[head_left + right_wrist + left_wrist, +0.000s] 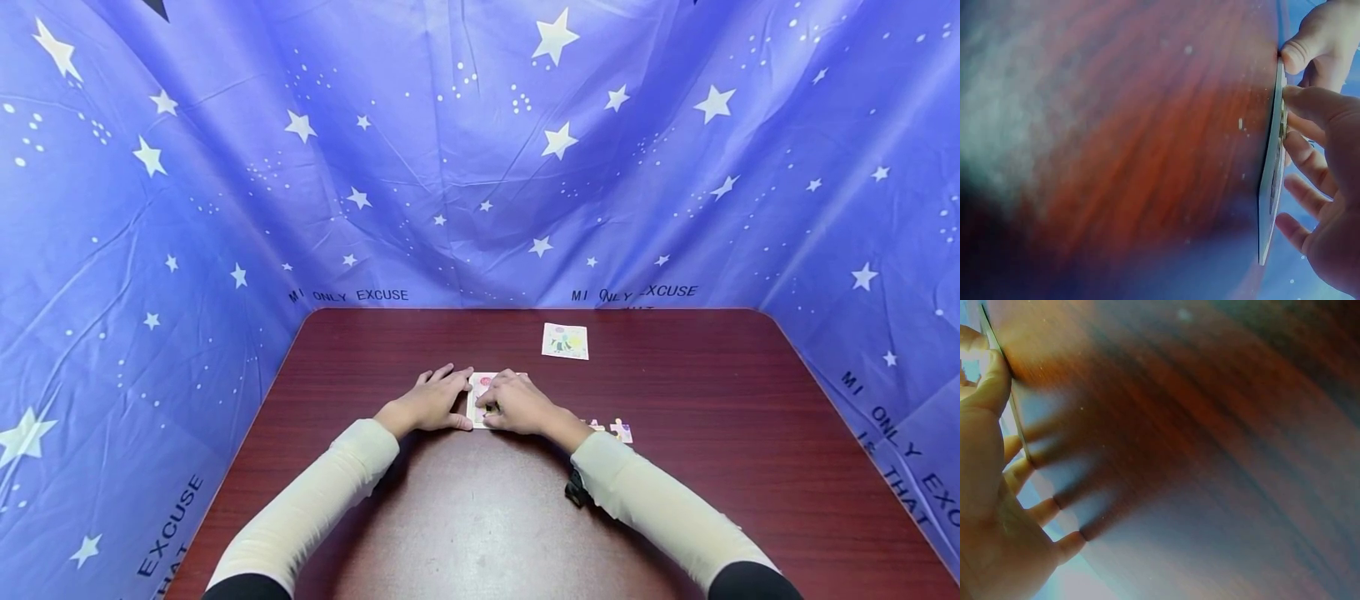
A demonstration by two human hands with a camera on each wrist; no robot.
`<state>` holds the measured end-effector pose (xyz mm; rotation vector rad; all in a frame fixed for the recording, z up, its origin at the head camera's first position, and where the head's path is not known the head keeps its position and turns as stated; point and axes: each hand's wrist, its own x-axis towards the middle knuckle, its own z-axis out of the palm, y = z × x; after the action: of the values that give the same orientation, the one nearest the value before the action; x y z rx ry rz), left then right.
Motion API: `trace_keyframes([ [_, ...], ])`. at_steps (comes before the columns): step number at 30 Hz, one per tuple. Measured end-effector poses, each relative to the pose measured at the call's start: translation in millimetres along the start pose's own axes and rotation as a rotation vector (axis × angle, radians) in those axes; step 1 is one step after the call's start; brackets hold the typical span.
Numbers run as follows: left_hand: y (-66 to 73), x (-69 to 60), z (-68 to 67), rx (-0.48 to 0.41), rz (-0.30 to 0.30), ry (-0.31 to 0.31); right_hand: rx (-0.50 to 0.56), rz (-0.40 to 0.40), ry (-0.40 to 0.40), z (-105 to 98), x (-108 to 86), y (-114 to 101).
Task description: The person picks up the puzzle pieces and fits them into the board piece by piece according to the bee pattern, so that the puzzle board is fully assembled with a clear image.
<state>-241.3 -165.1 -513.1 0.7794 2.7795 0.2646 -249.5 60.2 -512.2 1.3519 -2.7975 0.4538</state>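
Note:
A white-edged puzzle board point(472, 412) with pink print lies flat on the table between the hands. My left hand point(431, 402) has its fingers spread, and thumb and fingertips touch the board's left edge. Over the board, my right hand point(519, 406) reaches with bent fingers and covers much of it. In the right wrist view the right fingertips point(1291, 140) rest on the top of the board point(1269, 187); whether they pinch a piece is hidden. The left wrist view shows the left hand point(997, 487) with its fingertips on the table beside the board's edge.
A square picture card point(566, 342) lies farther back on the dark red table point(675, 375). Loose puzzle pieces point(622, 431) lie right of the right wrist, partly behind the forearm. A blue star-patterned cloth point(480, 167) hangs behind and at both sides.

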Motion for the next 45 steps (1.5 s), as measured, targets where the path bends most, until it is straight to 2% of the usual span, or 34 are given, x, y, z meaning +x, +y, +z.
trace_keyframes([
  [7, 1.3, -0.2, -2.1, -0.009, -0.002, 0.006, -0.015, 0.002, 0.007, 1.4, 4.0, -2.5],
  [15, 2.0, -0.1, -1.5, -0.007, -0.009, 0.010, -0.018, 0.048, 0.020, 1.5, 5.4, -6.8],
  [30, 0.6, 0.7, 0.4, -0.002, -0.003, 0.009, -0.024, 0.089, -0.022, 1.6, 2.7, -5.4],
  [38, 1.1, 0.7, -1.1, -0.002, 0.002, 0.010, -0.020, 0.096, 0.013, 2.9, 3.8, -3.7],
  [45, 0.6, -0.6, -0.8, -0.011, 0.010, 0.016, -0.004, 0.091, 0.012, -2.6, 0.7, -0.1],
])
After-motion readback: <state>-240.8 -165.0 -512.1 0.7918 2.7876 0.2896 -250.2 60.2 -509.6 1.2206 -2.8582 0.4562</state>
